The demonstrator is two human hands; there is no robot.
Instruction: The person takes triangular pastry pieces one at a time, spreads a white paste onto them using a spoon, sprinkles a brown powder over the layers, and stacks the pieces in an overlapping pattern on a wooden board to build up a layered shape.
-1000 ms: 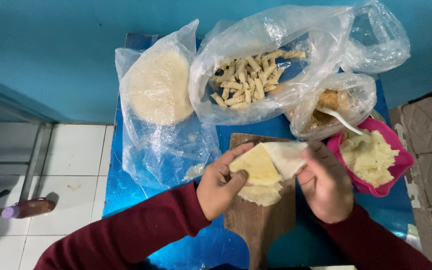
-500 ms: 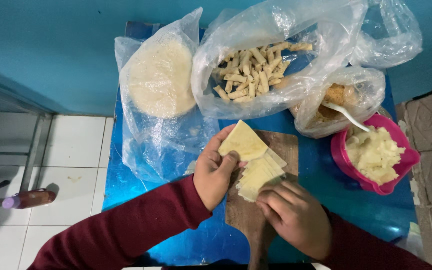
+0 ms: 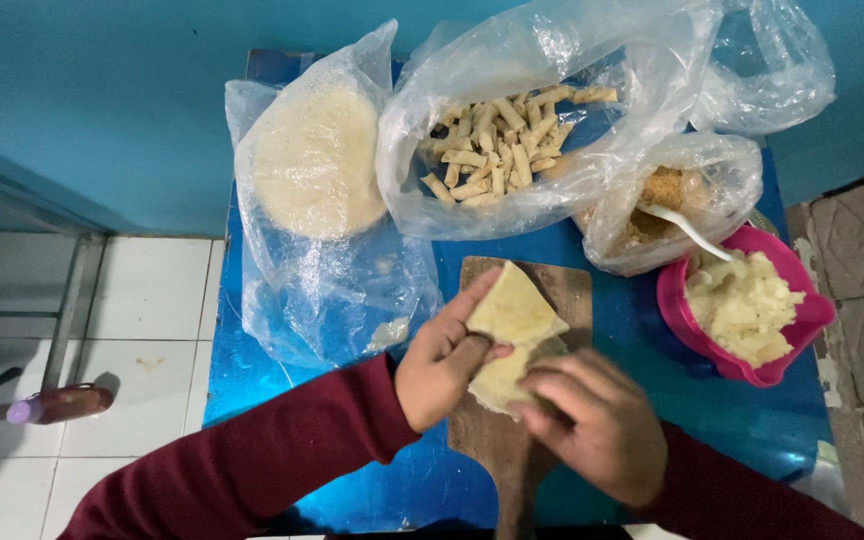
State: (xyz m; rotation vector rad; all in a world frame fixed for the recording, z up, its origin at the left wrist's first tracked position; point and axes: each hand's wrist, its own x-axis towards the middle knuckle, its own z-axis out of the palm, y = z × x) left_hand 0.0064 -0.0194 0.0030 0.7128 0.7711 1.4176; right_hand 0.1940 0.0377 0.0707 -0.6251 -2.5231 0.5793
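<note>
- The left hand (image 3: 440, 362) grasps a thin, pale yellow folded sheet of dough (image 3: 514, 312), thumb on top and fingers beneath its near edge, so that the sheet's pointed corner tilts up and away from the person.
- The right hand (image 3: 592, 420) is curled, knuckles up, its fingertips pressed onto the lower part of the same dough; whether it pinches the dough or only presses on it cannot be told.
- The dough sits over the brown wooden cutting board with a handle (image 3: 497, 440), which lies on the shiny blue tabletop (image 3: 252, 370) (the handle points toward the person).
- Both forearms wear dark maroon sleeves (image 3: 272, 450).
- To the right of the board stands a pink plastic bowl (image 3: 682, 320) filled with a pale, lumpy mash (image 3: 742, 305).
- Just behind the bowl, touching it, is a clear plastic bag of brownish crumbs (image 3: 667, 195) with a white spoon (image 3: 687, 230) stuck in it.
- At the back middle lies a large open clear plastic bag of small tan rolled sticks (image 3: 497, 145).
- To the left lies another clear plastic bag holding a stack of round pale dough wrappers (image 3: 312, 165).
- On the white tiled floor (image 3: 142, 300) at far left lies a small reddish bottle with a purple cap (image 3: 62, 403).
</note>
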